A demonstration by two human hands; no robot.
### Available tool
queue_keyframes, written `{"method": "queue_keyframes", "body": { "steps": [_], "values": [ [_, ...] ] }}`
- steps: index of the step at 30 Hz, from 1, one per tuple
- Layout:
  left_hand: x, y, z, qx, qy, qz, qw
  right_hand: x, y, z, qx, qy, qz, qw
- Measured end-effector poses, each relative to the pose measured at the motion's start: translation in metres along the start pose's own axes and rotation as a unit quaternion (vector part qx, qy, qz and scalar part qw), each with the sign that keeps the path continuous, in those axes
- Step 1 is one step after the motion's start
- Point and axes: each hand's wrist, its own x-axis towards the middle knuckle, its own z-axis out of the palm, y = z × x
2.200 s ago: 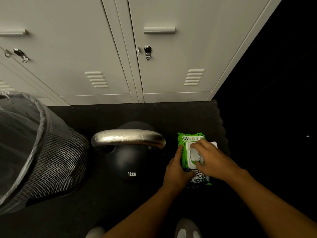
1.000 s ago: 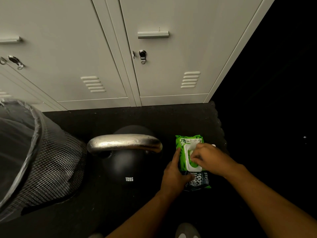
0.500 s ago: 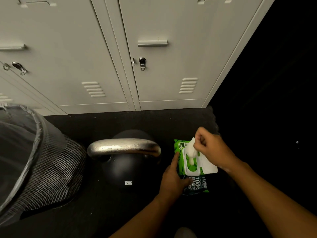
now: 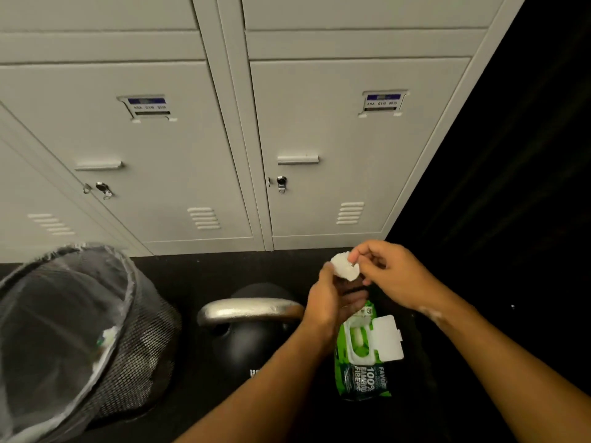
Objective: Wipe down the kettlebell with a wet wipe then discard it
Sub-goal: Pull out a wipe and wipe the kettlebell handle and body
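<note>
Both hands are raised above the floor with a bunched white wet wipe between them: the right hand pinches its upper edge with fingertips closed on it, and the left hand is half curled, fingers touching the wipe's lower side. The kettlebell stands on the dark floor just below and left of the hands, its silvery handle level and its black body partly hidden by the left forearm. The likeliest trouble, as I judge it, is that the wipe stays wadded; rubbed on like that it would cover little of the bell, so it wants spreading first. A loose pinch could also let it fall onto the floor and pick up grit. The green wipes pack lies just right of the kettlebell with its white flap lid standing open, so the remaining wipes may dry out if it is left so. The lined mesh bin sits close on the kettlebell's left, handy for discarding but crowding that flank. Grey lockers rise right behind, leaving little room at the back.
</note>
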Motion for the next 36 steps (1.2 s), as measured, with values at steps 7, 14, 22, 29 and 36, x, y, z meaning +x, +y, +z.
{"method": "queue_keyframes", "body": {
  "steps": [7,14,22,29,36],
  "values": [
    [-0.068,0.099,0.013,0.054,-0.022,0.141,0.988,-0.018,-0.099,-0.046,-0.021,0.035,-0.035,0.999],
    [-0.159,0.191,0.013,0.034,-0.045,0.257,0.965,-0.057,-0.211,-0.074,-0.083,0.051,-0.098,0.99],
    [-0.241,0.248,0.0,-0.002,-0.045,0.293,0.955,-0.087,-0.292,-0.087,-0.112,0.037,-0.117,0.986],
    [-0.3,0.262,-0.007,0.178,-0.123,0.332,0.918,-0.101,-0.347,-0.077,-0.003,0.009,-0.126,0.992],
    [-0.334,0.274,-0.019,0.306,-0.145,0.339,0.878,-0.116,-0.385,-0.086,-0.059,0.025,-0.204,0.977]
  ]
}}
